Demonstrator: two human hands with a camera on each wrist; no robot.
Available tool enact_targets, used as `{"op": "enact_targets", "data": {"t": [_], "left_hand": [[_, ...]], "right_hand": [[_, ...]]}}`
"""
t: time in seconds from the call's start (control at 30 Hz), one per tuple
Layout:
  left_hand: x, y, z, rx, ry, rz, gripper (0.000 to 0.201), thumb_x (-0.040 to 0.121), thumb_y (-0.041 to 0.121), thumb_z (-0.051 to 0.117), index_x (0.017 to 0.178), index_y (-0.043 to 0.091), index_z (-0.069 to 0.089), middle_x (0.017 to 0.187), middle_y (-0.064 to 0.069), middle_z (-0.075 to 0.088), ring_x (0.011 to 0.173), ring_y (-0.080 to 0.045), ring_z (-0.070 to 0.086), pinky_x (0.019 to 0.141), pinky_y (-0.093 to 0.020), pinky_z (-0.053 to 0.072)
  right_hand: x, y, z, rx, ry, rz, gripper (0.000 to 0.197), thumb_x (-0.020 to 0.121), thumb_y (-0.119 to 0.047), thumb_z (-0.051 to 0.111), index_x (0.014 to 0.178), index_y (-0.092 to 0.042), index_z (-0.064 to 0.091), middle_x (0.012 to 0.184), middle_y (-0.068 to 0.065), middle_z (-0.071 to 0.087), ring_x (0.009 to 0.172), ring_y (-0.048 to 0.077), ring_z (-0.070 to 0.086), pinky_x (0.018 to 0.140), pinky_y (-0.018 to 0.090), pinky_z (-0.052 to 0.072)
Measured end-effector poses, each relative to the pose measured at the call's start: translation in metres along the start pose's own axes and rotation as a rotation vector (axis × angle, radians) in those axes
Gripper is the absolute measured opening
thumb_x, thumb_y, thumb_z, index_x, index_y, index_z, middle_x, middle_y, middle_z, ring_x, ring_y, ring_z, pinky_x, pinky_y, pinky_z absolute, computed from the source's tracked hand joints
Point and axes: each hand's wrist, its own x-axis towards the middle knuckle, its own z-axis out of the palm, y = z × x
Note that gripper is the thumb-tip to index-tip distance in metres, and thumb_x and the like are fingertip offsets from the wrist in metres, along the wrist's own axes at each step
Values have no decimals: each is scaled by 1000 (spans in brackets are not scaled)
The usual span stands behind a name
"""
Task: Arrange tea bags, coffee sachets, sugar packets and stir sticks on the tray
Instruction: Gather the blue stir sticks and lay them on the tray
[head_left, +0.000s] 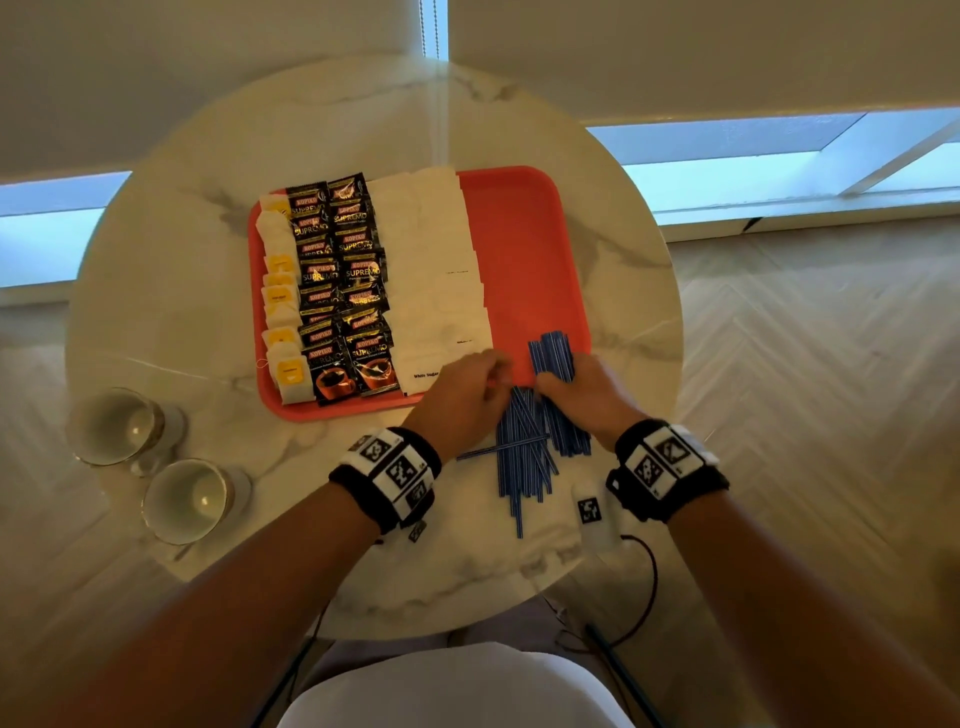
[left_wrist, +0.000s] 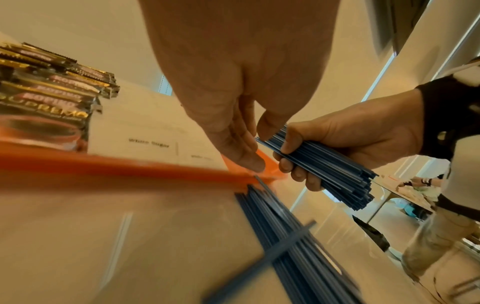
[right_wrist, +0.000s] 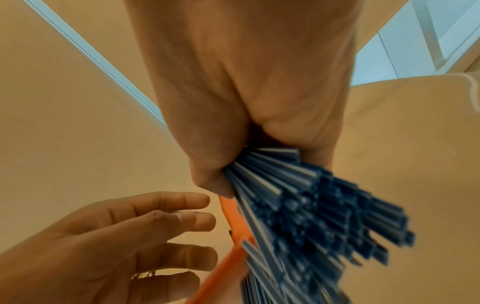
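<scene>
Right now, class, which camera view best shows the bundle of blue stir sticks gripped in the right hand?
The left wrist view: the bundle of blue stir sticks shows side-on, fingers of the right hand wrapped round it. The head view shows only its ends past the knuckles; the right wrist view, blurred ends.

Blue stir sticks (head_left: 553, 358) bundled over tray's (head_left: 524, 234) edge

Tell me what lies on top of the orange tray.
On the tray: tea bags, coffee sachets, white sugar packets. The right hand holds a bundle of blue stir sticks over its near corner. Anything beneath the packets is covered.
</scene>
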Motion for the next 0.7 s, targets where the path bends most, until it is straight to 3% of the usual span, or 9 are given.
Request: {"op": "enact_targets", "data": {"t": [0.1,0.2,0.37,0.43,0.5,0.57,0.7], "left_hand": [[32,9,-14,-48,46,-55,33,104,24,46,135,13,52,123,-4,62,95,-14,64,86,-32,56],[64,17,-30,-93,65,-119,36,105,21,42,139,12,49,126,-7,61,93,-20,67,84,-35,57],[105,22,-45,-172,41,-233,41,103,10,36,143,6,42,126,-12,59,75,-28,71,75,-43,60],[116,21,-47,-176,21,-277,39,102,9,34,140,6,44,117,-16,64,72,-31,71,72,-44,61],[125,20,-49,-162,2,-301,36,101,8,33,133,6,49,104,-18,68,72,-31,72,69,-42,61],[132,18,-49,-179,-7,-336,35,99,6,34,129,6,51,105,-19,67,77,-33,71,70,-44,61],[138,12,-46,-214,-1,-390,34,98,6,36,130,4,51,112,-21,64,84,-35,70,70,-48,61]], "right_hand": [[28,-24,-18,-12,8,-5,25,84,-35,63,91,-12,68,85,7,74,76,25,72,72,45,63],[62,-50,-31,-27,38,-40,43,71,-51,62,93,-16,70,89,5,74,81,25,72,76,46,62],[114,-78,-41,-133,80,-37,31,84,-39,66,94,-10,70,88,10,73,81,28,71,74,40,61],[130,-80,-39,-188,93,-34,31,87,-37,66,97,-8,68,89,10,71,82,28,70,71,36,58],[140,-82,-36,-217,84,-28,31,87,-36,68,100,-8,68,91,11,71,84,29,70,75,39,59],[146,-81,-34,-227,72,-29,34,84,-38,72,101,-8,69,92,12,72,83,28,70,78,44,60],[145,-79,-36,-260,106,-40,41,79,-50,73,100,-15,70,89,4,72,77,19,68,62,30,53]]}}
